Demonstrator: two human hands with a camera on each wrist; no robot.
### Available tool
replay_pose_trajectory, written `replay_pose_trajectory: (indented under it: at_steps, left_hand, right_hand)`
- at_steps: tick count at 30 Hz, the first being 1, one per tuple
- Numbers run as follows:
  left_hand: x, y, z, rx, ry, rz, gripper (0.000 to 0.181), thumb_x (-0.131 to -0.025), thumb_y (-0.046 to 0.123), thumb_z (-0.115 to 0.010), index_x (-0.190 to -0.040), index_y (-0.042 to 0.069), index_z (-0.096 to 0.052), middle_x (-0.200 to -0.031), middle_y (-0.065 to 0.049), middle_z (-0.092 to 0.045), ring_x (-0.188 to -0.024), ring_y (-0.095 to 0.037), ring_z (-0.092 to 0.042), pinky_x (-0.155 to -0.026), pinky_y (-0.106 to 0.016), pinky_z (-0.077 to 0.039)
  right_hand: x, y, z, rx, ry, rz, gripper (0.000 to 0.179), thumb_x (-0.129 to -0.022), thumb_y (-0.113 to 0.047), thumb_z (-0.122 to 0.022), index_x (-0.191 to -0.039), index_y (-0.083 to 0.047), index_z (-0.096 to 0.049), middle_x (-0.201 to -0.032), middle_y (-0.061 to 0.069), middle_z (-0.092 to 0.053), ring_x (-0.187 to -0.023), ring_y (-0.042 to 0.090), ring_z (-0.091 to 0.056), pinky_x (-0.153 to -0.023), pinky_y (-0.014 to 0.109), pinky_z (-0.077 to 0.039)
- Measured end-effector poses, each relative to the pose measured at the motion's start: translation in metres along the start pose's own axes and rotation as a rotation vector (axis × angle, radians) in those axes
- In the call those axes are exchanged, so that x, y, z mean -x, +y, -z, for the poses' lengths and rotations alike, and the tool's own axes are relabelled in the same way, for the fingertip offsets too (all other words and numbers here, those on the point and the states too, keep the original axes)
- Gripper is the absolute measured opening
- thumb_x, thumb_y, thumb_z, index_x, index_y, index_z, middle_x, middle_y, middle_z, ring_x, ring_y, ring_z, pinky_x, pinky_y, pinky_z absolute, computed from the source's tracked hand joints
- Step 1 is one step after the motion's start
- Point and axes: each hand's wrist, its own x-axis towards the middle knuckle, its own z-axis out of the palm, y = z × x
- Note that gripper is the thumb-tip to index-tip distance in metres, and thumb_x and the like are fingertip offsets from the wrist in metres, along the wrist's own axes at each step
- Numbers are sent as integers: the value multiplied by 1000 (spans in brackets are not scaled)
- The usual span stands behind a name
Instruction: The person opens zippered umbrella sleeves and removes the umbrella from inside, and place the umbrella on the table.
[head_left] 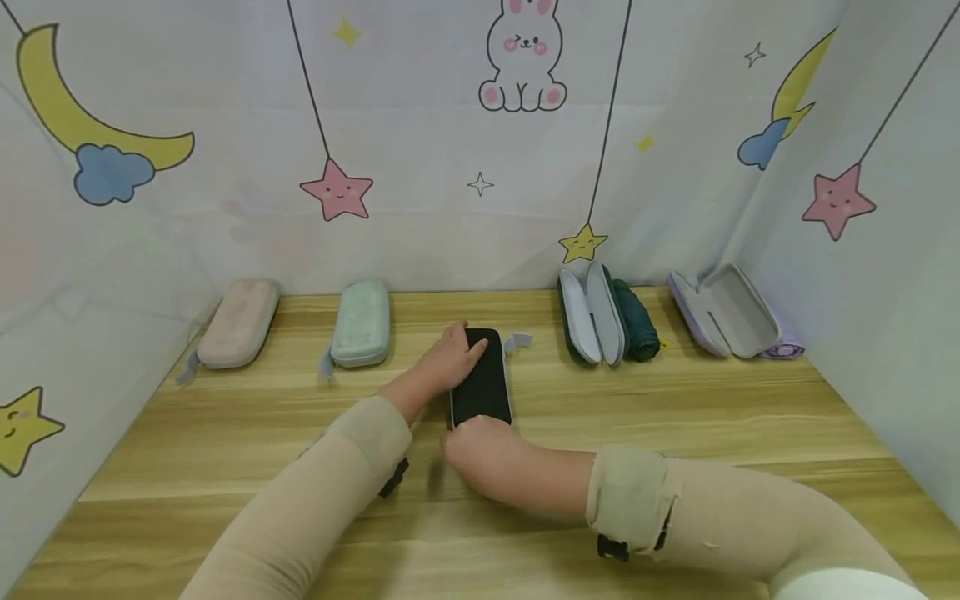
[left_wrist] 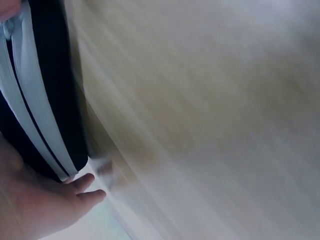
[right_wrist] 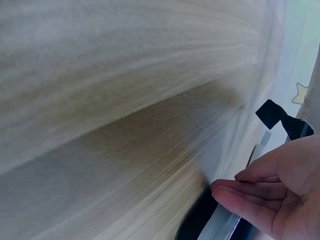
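A black zip case [head_left: 482, 385] with a pale grey zipper band lies lengthwise on the table in front of me, closed on top. My left hand [head_left: 448, 360] grips its far end, thumb on the top face. In the left wrist view this hand [left_wrist: 45, 205] is around the end of the case [left_wrist: 57, 80], beside the zipper band [left_wrist: 37, 100]. At the near end is my right hand [head_left: 487, 457], turned inward. The right wrist view has its curled fingers [right_wrist: 245, 192] pinching at the zipper corner; the pull itself is mostly hidden behind them.
A pink case [head_left: 240, 323] and a mint case [head_left: 362, 321] lie closed at the back left. Back right, a dark green case [head_left: 577, 321] stands open beside a green fabric bundle [head_left: 636, 321], and a lilac case [head_left: 738, 308] lies open beside a lilac roll [head_left: 783, 343]. Printed curtains surround the table.
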Motion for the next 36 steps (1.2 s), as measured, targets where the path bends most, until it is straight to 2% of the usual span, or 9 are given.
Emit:
replay_pose_trajectory:
  at_steps: [4, 7, 12, 15, 19, 26, 29, 33, 36]
  left_hand:
    - [1, 1, 0, -39, 27, 50, 69, -104, 48, -35, -152, 0, -21, -155, -22, -25, -140, -37, -29, -110, -48, -28]
    - [3, 2, 1, -49, 36, 62, 68, -104, 49, -36, -152, 4, -24, -153, -21, -29, -139, -38, -30, -109, -50, -29]
    - [5, 2, 3, -6, 21, 78, 70, -103, 50, -36, -154, 4, -20, -154, -22, -27, -139, -37, -30, -109, -50, -29]
    - [6, 0, 3, 23, 2, 100, 75, -103, 52, -36, -154, 2, -14, -156, -22, -23, -140, -35, -30, -110, -48, -29]
    - [6, 0, 3, 25, -13, 112, 80, -102, 55, -35, -153, -2, -11, -157, -22, -20, -141, -34, -29, -110, -47, -29]
    - [3, -1, 3, 1, -30, 93, 80, -102, 55, -35, -153, -3, -12, -157, -23, -21, -141, -34, -29, -110, -47, -28]
    - [4, 0, 4, -1, -27, 90, 80, -102, 54, -35, -153, -4, -13, -156, -23, -22, -140, -35, -30, -110, -47, -29]
    - [4, 0, 4, -10, -17, 88, 78, -102, 53, -36, -152, -4, -15, -155, -24, -25, -139, -35, -31, -110, -47, -29]
    - [4, 0, 3, -30, 7, 86, 77, -102, 53, -37, -152, -3, -19, -153, -24, -30, -138, -35, -33, -108, -47, -31]
  right_hand:
    - [6, 3, 1, -14, 5, -1, 26, -90, -20, -71, -114, -9, -67, -77, -2, -65, -62, 9, -62, -56, 22, -51]
    - [11, 7, 2, -60, 0, -6, 28, -89, -18, -72, -114, -6, -65, -77, 0, -64, -63, 10, -62, -57, 23, -52]
    - [20, 16, -2, -161, -38, -29, 24, -91, -14, -69, -112, -5, -64, -71, 1, -60, -61, 12, -62, -55, 23, -50]
    - [25, 22, -4, -260, -82, -68, 23, -90, -9, -68, -112, -4, -61, -69, 2, -57, -60, 13, -61, -52, 23, -48]
    - [32, 31, -10, -376, -97, -129, 25, -88, -1, -67, -111, -3, -59, -67, 4, -57, -61, 17, -61, -51, 25, -46]
    - [42, 50, -20, -402, -75, -167, 16, -91, -2, -66, -106, -3, -60, -64, 6, -57, -60, 22, -61, -52, 33, -48]
    - [45, 60, -26, -433, 11, -161, 6, -91, -2, -65, -91, -4, -59, -64, 5, -58, -59, 21, -60, -52, 31, -47]
    - [45, 72, -35, -466, 142, -131, 21, -87, 3, -64, -76, -9, -52, -62, 1, -55, -55, 19, -56, -50, 29, -44]
    - [41, 79, -38, -490, 170, -132, 20, -87, 3, -64, -75, -9, -53, -63, 1, -56, -56, 18, -57, -52, 28, -45]
